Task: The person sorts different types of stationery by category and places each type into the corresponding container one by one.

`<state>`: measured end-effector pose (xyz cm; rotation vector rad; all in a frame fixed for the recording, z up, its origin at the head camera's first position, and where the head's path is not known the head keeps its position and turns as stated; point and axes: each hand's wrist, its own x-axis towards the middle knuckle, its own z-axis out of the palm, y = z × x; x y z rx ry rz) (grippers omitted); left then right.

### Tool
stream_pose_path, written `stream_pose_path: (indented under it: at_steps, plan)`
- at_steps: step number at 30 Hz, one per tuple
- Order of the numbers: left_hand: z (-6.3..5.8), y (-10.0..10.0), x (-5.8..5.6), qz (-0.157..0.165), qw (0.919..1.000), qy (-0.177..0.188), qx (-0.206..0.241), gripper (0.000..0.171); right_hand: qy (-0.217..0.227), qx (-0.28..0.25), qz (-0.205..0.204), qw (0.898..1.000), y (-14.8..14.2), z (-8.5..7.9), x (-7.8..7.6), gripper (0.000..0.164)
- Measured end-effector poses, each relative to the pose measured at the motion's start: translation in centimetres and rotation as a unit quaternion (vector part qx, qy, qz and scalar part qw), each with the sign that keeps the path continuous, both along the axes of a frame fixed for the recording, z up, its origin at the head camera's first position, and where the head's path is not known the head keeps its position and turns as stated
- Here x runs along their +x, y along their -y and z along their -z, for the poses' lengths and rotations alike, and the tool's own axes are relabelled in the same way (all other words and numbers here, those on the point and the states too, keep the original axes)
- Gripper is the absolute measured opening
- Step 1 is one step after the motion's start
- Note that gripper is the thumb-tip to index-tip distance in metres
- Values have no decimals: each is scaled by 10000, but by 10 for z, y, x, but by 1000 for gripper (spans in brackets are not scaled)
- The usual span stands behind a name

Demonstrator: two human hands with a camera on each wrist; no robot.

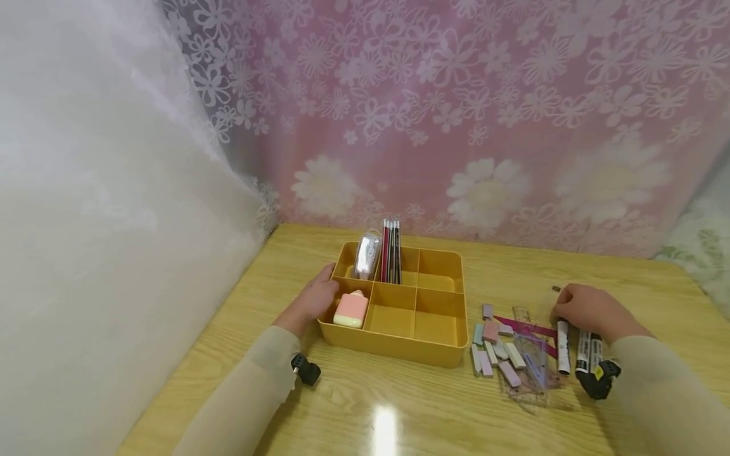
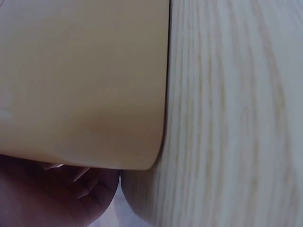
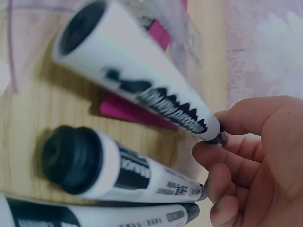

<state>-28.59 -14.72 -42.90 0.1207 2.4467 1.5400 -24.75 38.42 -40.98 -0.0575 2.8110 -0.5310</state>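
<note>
My left hand [image 1: 315, 299] grips the left wall of a yellow six-compartment organizer box [image 1: 393, 351]; in the left wrist view its curled fingers [image 2: 90, 194] lie against the box's side. In my right hand [image 1: 593, 310], thumb and fingertips pinch the end of a white whiteboard marker [image 3: 142, 75], its other end tilted toward the wrist camera. Two more whiteboard markers, a nearer one [image 3: 128, 165] and one beside it [image 3: 104, 215], lie on the table below it. Several pencils [image 1: 391, 253], a clear case [image 1: 367, 255] and a pink-and-cream bottle-shaped item [image 1: 351, 309] stand in the box's left and middle compartments.
Between the box and the markers lie several small pastel erasers [image 1: 509, 373], clear rulers and set squares [image 1: 533, 361] and a magenta strip [image 1: 519, 325]. A floral curtain [image 1: 410, 126] hangs behind the wooden table [image 1: 342, 411], and a white cloth [image 1: 114, 221] hangs at the left.
</note>
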Motion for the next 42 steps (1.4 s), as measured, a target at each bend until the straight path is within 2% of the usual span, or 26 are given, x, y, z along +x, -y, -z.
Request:
stream_pose_path:
  at_steps: [6, 13, 19, 26, 30, 35, 42]
  plan:
    - [2, 2, 1, -34, 9999, -33, -128, 59, -207, -150, -176, 9995, 8, -5, 1, 29]
    - [-1, -3, 1, -4, 10000, 22, -19, 58, -355, -639, -60, 9973, 15, -16, 0, 33]
    - [-2, -4, -1, 34, 10000, 3, 84, 60, -635, -1134, 12, 9915, 40, -38, -5, 43]
    - [-1, -3, -1, 23, 10000, -28, 59, 59, -952, -1528, 96, 9836, 77, -64, -11, 46]
    - [-1, -3, 0, 39, 10000, 7, 73, 59, -1259, -1744, 137, 9765, 95, -74, -12, 47]
    - [-2, -3, 0, 49, 9999, -87, -24, 60, -1531, -2259, 96, 9620, 122, -86, -13, 49]
    - [-1, -3, -1, 91, 9999, -120, -11, 60, -1367, -2962, -231, 9450, 170, -95, -11, 45]
